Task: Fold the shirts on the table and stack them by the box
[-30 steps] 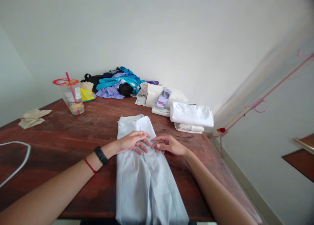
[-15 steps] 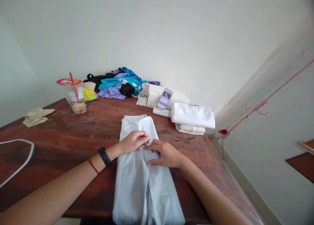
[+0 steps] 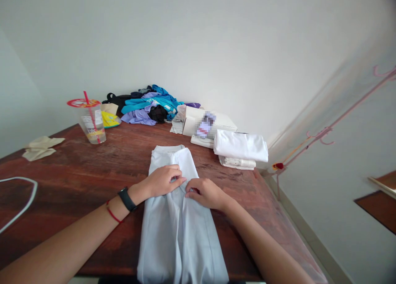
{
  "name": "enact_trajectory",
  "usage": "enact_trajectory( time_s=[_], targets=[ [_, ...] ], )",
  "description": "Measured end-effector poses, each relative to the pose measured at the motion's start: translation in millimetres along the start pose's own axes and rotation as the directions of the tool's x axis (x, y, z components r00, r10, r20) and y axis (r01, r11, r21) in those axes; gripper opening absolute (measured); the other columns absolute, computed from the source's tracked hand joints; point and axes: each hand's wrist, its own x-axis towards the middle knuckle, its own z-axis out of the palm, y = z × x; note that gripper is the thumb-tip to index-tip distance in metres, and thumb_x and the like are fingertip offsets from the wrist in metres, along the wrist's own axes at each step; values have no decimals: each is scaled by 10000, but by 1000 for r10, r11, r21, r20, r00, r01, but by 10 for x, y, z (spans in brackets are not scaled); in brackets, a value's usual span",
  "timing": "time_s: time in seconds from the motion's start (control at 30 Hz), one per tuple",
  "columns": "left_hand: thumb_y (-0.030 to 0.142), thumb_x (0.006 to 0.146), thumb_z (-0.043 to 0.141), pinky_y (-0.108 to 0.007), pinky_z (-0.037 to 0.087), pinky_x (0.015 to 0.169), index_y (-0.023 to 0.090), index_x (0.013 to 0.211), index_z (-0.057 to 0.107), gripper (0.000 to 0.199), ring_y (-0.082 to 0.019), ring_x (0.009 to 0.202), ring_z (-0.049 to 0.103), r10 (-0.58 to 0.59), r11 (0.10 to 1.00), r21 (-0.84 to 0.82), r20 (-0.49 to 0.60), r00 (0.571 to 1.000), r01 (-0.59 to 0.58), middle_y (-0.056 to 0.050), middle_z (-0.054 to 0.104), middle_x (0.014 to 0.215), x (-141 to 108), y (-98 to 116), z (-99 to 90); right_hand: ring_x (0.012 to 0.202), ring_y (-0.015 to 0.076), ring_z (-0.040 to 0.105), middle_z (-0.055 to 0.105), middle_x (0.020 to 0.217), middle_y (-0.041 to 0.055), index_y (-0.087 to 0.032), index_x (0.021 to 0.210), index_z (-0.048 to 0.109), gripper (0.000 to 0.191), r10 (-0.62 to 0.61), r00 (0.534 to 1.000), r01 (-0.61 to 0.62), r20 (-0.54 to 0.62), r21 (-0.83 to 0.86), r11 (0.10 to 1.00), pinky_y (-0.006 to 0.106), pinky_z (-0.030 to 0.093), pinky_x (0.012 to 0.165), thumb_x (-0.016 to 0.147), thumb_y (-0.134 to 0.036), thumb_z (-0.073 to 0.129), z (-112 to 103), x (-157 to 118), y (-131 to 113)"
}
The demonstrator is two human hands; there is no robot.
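A white shirt (image 3: 161, 238) lies in a long, narrow fold on the wooden table, its collar end away from me and its lower end reaching the near edge. My left hand (image 3: 163, 180) rests on the upper part, thumb and fingers closed on the cloth near the middle line. Just to the right, my right hand (image 3: 206, 193) has its curled fingers and thumb pinched on the shirt too. Small creases run down from between the hands. The fingertips partly hide the cloth they grip.
Folded white cloth (image 3: 239, 145) lies at the right, beside a white box (image 3: 222, 121). A pile of blue, purple and black clothes (image 3: 151, 106) sits against the wall. At left stand a plastic cup (image 3: 93, 125) with straw, a beige cloth (image 3: 41, 147) and a white cable (image 3: 32, 189).
My right hand's thumb and fingers have drawn together on the cloth. My left hand has shifted slightly, its thumb now stretched toward the right hand. The view has turned slightly right.
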Motion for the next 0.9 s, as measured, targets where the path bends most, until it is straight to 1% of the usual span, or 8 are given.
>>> enact_trajectory(
  time_s=[0.23, 0.3, 0.43, 0.5, 0.57, 0.7, 0.83, 0.9],
  targets=[
    [438, 1028, 432, -284, 320, 623, 193, 597, 504, 500, -159, 621, 550, -151, 982, 73, -230, 961, 172, -15, 582, 612, 42, -56, -226, 716, 146, 552, 600, 819, 15, -206, 835, 620, 165, 31, 951, 14, -308, 143, 990, 260, 434, 659, 952, -321, 614, -190, -21, 95],
    [468, 1022, 411, -292, 278, 579, 198, 559, 469, 539, -154, 560, 517, -237, 955, 82, -365, 900, 285, -16, 550, 558, 49, -97, -352, 760, 159, 560, 586, 856, 23, -213, 837, 581, 196, 66, 882, 32, -467, 199, 979, 271, 452, 678, 962, -363, 593, -249, -26, 182],
    [481, 1009, 374, -302, 283, 585, 196, 575, 545, 547, -206, 621, 598, -405, 800, 159, -568, 717, 579, -69, 622, 598, 29, -230, -617, 820, 179, 568, 604, 882, 28, -224, 835, 540, 259, 209, 670, 65, -712, 337, 939, 291, 463, 718, 954, -450, 588, -335, -38, 396],
    [495, 990, 385, -308, 321, 606, 197, 658, 632, 510, -263, 718, 656, -500, 686, 205, -565, 656, 699, -103, 692, 703, 8, -310, -702, 777, 178, 562, 609, 824, 12, -229, 805, 532, 294, 297, 589, 52, -752, 401, 914, 295, 460, 706, 932, -486, 601, -351, -42, 496],
    [522, 956, 428, -321, 375, 639, 211, 829, 707, 437, -314, 802, 685, -597, 604, 241, -495, 631, 760, -123, 735, 826, -15, -374, -725, 731, 175, 549, 605, 778, 1, -230, 764, 525, 322, 362, 574, 19, -734, 454, 891, 297, 458, 686, 906, -505, 613, -347, -43, 572],
    [638, 896, 492, -439, 466, 796, 208, 1078, 705, 513, -399, 984, 673, -631, 630, 349, -290, 719, 693, -178, 733, 1033, -58, -385, -616, 784, 194, 569, 630, 810, 29, -214, 743, 568, 311, 379, 616, -131, -691, 385, 914, 329, 480, 753, 898, -479, 610, -332, -44, 611],
    [681, 807, 631, -498, 408, 980, 226, 1085, 709, 539, -402, 1164, 595, -410, 813, 410, -103, 906, 414, -170, 673, 1210, -85, -297, -457, 949, 236, 597, 640, 1009, 93, -212, 792, 632, 266, 260, 628, -230, -734, 144, 962, 373, 506, 828, 908, -450, 611, -361, -53, 497],
    [639, 772, 697, -445, 426, 966, 236, 1110, 702, 526, -362, 1129, 613, -353, 878, 345, 0, 936, 332, -144, 660, 1223, -92, -267, -414, 1023, 251, 600, 633, 1089, 106, -215, 890, 671, 216, 191, 706, -220, -681, 45, 975, 395, 500, 892, 903, -427, 631, -364, -61, 430]
  ],
)
